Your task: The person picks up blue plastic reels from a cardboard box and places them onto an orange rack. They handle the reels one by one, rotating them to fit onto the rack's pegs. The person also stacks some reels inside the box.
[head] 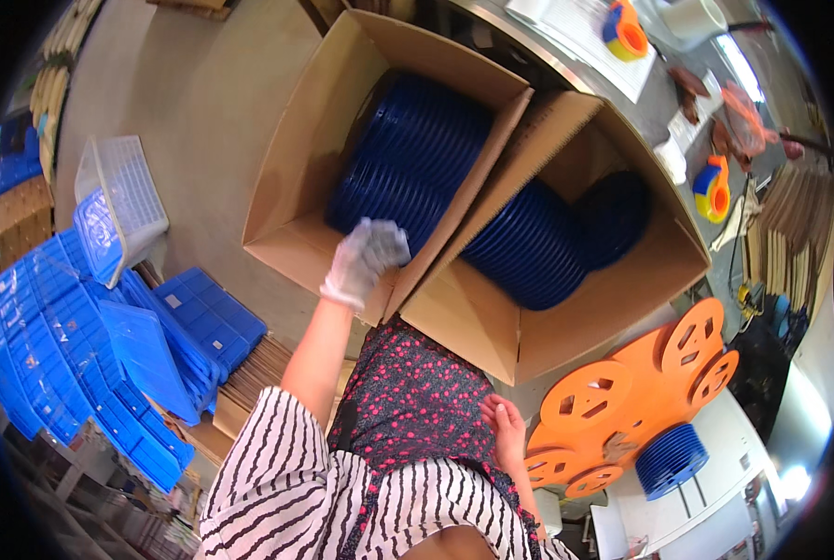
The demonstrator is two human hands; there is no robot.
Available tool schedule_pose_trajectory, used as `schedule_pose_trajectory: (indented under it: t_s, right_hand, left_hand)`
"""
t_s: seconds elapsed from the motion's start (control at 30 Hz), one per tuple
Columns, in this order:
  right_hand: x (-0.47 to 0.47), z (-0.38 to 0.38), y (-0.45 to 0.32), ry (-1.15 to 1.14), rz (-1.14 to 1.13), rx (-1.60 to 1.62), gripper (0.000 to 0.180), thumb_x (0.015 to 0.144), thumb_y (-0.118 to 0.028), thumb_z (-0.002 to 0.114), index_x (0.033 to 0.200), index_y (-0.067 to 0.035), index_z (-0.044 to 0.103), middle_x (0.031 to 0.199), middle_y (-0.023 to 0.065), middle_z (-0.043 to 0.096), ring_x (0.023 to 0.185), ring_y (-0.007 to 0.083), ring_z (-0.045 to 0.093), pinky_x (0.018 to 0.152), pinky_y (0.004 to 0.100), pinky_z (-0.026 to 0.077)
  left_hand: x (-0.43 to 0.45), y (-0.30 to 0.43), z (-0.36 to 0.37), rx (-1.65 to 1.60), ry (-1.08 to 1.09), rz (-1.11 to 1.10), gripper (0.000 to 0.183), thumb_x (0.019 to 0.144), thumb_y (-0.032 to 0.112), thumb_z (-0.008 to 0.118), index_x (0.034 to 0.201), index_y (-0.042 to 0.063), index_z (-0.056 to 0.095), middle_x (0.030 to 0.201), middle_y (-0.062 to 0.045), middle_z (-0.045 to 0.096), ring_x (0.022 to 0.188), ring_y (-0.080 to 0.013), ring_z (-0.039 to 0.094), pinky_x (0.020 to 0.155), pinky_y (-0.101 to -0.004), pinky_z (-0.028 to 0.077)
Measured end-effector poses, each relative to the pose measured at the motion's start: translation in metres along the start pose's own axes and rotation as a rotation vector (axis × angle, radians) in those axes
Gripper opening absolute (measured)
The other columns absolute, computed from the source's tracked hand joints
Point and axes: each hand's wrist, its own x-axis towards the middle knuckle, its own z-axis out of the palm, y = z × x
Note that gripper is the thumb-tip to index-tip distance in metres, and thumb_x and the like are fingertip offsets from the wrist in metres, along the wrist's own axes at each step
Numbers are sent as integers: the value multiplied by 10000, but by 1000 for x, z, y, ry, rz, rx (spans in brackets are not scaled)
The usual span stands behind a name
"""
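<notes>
My left hand [366, 262], in a whitish glove, reaches into the left cardboard box [305, 119] at its near side. Its fingers are curled beside the near end of the rows of dark blue plastic discs [417, 154], and whether they grip one is hidden. A second cardboard box [599, 308] stands against the first on the right. Inside it lies a row of blue discs [529, 245], with more discs [611, 217] leaning at its far right. My bare right hand [506, 423] hangs near the patterned apron [417, 392], holding nothing.
An orange machine part with round plates [634, 392] stands at right, near a stack of blue discs [671, 462] on rods. Tape dispensers [712, 189] and papers [599, 49] lie on the bench. Blue crates [60, 350] and a clear bin [126, 196] are at left.
</notes>
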Motion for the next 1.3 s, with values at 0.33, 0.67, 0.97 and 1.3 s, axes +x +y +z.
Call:
schedule_pose_trajectory:
  t_s: [0.33, 0.67, 0.97, 1.3]
  right_hand:
    - [20, 85, -25, -44, 32, -235, 307, 1007, -105, 462, 1269, 37, 535, 1250, 137, 595, 1120, 208, 597, 976, 314, 468]
    - [137, 232, -199, -295, -801, -807, 319, 910, -36, 533, 1221, 0, 597, 1235, 163, 622, 1175, 293, 578, 1017, 400, 425]
    - [200, 269, -226, 193, -1119, -1314, 821, 838, -314, 698, 1513, -159, 258, 1577, 255, 27, 1428, 516, 25, 1081, 689, 96]
    - [270, 310, -209, 91, -1010, -798, 928, 778, 44, 521, 1539, -270, 91, 1590, 221, 5, 1358, 458, 331, 888, 420, 506]
  left_hand:
    - [199, -62, -3, 2119, 18, 349, 628, 804, 278, 649, 1390, 173, 450, 1514, -126, 327, 1388, -361, 284, 1130, -534, 194]
    - [234, -78, -67, 2427, -431, 342, 564, 925, 208, 465, 1467, 321, 363, 1558, -4, 301, 1448, -247, 233, 1144, -595, 65]
    - [220, 40, -109, 2418, 136, 539, 509, 839, 195, 598, 1336, 287, 530, 1459, -5, 438, 1380, -339, 322, 1108, -630, 163]
    - [275, -6, 10, 2181, 406, 463, 599, 748, 434, 714, 1214, 80, 588, 1308, -123, 522, 1296, -440, 329, 1133, -573, 151]
